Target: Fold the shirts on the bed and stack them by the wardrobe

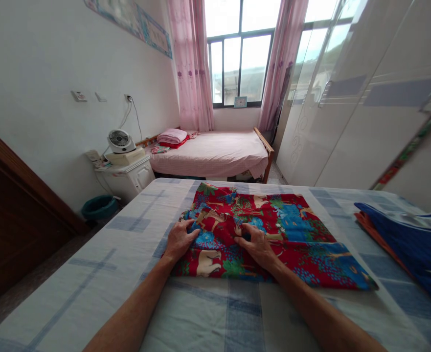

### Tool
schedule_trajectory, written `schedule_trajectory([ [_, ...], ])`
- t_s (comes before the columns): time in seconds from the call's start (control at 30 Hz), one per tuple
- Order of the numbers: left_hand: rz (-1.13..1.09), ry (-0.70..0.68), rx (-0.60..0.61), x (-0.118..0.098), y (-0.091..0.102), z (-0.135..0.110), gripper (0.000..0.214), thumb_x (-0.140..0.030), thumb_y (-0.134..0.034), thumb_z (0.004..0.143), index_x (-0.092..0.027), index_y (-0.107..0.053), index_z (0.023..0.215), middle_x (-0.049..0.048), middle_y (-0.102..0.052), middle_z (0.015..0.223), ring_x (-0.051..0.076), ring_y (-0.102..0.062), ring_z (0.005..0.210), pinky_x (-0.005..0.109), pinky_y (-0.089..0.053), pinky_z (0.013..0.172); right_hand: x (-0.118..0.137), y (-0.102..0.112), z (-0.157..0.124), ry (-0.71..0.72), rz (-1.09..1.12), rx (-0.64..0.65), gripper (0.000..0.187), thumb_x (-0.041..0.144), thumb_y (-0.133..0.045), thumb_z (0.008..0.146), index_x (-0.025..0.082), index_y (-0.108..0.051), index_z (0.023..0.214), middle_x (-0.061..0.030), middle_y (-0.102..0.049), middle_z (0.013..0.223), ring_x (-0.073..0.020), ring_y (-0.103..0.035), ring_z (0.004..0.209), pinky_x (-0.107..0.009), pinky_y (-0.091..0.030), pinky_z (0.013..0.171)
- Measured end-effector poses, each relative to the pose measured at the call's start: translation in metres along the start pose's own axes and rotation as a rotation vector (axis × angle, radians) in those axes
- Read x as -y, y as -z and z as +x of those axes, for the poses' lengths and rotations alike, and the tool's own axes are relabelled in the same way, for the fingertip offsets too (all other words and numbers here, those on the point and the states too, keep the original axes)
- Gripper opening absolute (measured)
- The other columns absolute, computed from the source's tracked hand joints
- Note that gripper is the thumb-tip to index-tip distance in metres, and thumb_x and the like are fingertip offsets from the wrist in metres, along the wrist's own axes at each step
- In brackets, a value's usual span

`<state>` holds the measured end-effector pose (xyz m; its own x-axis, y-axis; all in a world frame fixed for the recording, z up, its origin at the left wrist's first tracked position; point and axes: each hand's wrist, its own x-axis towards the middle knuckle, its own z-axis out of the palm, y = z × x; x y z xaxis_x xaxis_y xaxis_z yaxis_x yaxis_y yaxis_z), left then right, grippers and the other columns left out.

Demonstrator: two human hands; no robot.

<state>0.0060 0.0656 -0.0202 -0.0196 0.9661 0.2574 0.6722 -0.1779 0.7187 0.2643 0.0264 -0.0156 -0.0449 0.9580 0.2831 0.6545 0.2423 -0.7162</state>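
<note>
A red printed garment [296, 220] with elephants, trees and blue patches lies partly folded on the near bed. I cannot make out its exact kind. My left hand [180, 239] grips the cloth at its left side, thumb and fingers closed together. Near the middle, my right hand [256, 244] pinches a fold of the same garment between thumb and fingers. The part between the two hands is bunched and slightly raised, while the right portion spreads flat.
The garment rests on a blue-and-white patterned bedsheet [127, 254]. Blue clothing [409, 244] lies at the right, with an orange-brown piece under it. Beyond are a pink bed [218, 151], a white cabinet [134, 178] with a fan [120, 141], a green bin [100, 208] and wardrobes [332, 127].
</note>
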Motion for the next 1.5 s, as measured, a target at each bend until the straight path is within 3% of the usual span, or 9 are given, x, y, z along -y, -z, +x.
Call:
schedule_trajectory([
  [0.3, -0.35, -0.041, 0.044, -0.004, 0.001, 0.001, 0.014, -0.025, -0.054, 0.065, -0.017, -0.064, 0.07, 0.0009, -0.064, 0.074, 0.017, -0.059, 0.077, 0.027, -0.047, 0.073, -0.007, -0.005, 0.004, 0.031, 0.115, -0.034, 0.011, 0.022, -0.052, 0.071, 0.021, -0.06, 0.078, -0.0004, -0.06, 0.08, -0.0167, -0.054, 0.079, -0.029, -0.04, 0.074],
  [0.6, -0.523, -0.054, 0.041, -0.002, 0.006, -0.003, 0.01, -0.017, -0.052, 0.06, -0.017, -0.057, 0.052, 0.005, -0.063, 0.102, 0.019, -0.056, 0.092, 0.03, -0.045, 0.083, -0.011, -0.001, 0.002, 0.186, 0.223, 0.007, 0.012, 0.011, -0.047, 0.066, 0.02, -0.054, 0.065, -0.0028, -0.06, 0.082, -0.017, -0.053, 0.083, -0.031, -0.041, 0.078],
  [0.73, -0.456, -0.123, 0.119, -0.007, 0.009, -0.004, 0.01, -0.017, -0.053, 0.064, -0.017, -0.063, 0.062, 0.0056, -0.063, 0.103, 0.021, -0.056, 0.097, 0.034, -0.042, 0.092, -0.009, -0.002, 0.0, 0.24, 0.236, 0.016, 0.014, 0.009, -0.048, 0.067, 0.021, -0.054, 0.065, -0.0031, -0.061, 0.082, -0.0175, -0.054, 0.085, -0.032, -0.04, 0.081],
  [0.87, -0.346, -0.256, 0.079, -0.013, 0.008, -0.005, 0.015, -0.018, -0.061, 0.066, -0.018, -0.069, 0.078, 0.0055, -0.064, 0.094, 0.022, -0.055, 0.099, 0.037, -0.038, 0.096, -0.009, -0.002, 0.001, 0.231, 0.249, 0.016, 0.015, 0.008, -0.048, 0.068, 0.021, -0.055, 0.067, -0.0033, -0.063, 0.086, -0.0179, -0.055, 0.089, -0.033, -0.041, 0.083],
  [1.0, -0.417, -0.356, 0.074, -0.015, 0.01, -0.009, 0.013, -0.017, -0.06, 0.071, -0.019, -0.068, 0.062, 0.0057, -0.063, 0.091, 0.02, -0.056, 0.094, 0.036, -0.04, 0.093, -0.012, -0.002, 0.0, 0.234, 0.27, 0.009, 0.017, 0.007, -0.047, 0.066, 0.021, -0.056, 0.065, -0.0032, -0.063, 0.088, -0.0173, -0.056, 0.089, -0.033, -0.041, 0.083],
  [1.2, -0.25, -0.391, 0.24, -0.012, 0.03, -0.013, 0.028, -0.006, -0.049, 0.069, -0.02, -0.066, 0.051, 0.0041, -0.064, 0.106, 0.021, -0.05, 0.115, 0.039, -0.031, 0.105, -0.016, -0.001, -0.003, 0.27, 0.228, 0.013, 0.028, 0.002, -0.038, 0.06, 0.021, -0.058, 0.059, -0.0029, -0.063, 0.09, -0.0164, -0.057, 0.091, -0.033, -0.042, 0.085],
  [1.3, -0.132, -0.309, 0.158, -0.017, 0.04, -0.014, 0.029, -0.006, -0.045, 0.068, -0.02, -0.066, 0.055, 0.0041, -0.066, 0.1, 0.02, -0.056, 0.104, 0.038, -0.039, 0.099, -0.01, 0.006, -0.004, 0.256, 0.148, -0.056, 0.027, 0.003, -0.039, 0.065, 0.021, -0.058, 0.058, -0.0038, -0.064, 0.09, -0.0174, -0.058, 0.09, -0.035, -0.044, 0.084],
  [1.4, -0.054, -0.294, 0.022, -0.034, 0.039, -0.023, 0.029, -0.007, -0.042, 0.074, -0.019, -0.068, 0.07, 0.0049, -0.067, 0.096, 0.017, -0.061, 0.092, 0.033, -0.046, 0.09, 0.006, 0.012, -0.009, 0.354, -0.011, -0.139, 0.026, 0.01, -0.042, 0.078, 0.022, -0.065, 0.079, -0.0053, -0.065, 0.104, -0.0203, -0.054, 0.105, -0.039, -0.041, 0.092],
  [1.5, 0.112, -0.466, 0.15, -0.047, 0.024, -0.041, 0.032, -0.018, -0.041, 0.085, -0.021, -0.066, 0.105, 0.0052, -0.061, 0.121, 0.018, -0.054, 0.113, 0.034, -0.04, 0.099, 0.021, 0.009, -0.021, 0.562, -0.231, 0.023, 0.038, 0.023, -0.042, 0.088, 0.026, -0.054, 0.124, -0.0034, -0.049, 0.136, -0.0204, -0.032, 0.132, -0.042, -0.027, 0.106],
])
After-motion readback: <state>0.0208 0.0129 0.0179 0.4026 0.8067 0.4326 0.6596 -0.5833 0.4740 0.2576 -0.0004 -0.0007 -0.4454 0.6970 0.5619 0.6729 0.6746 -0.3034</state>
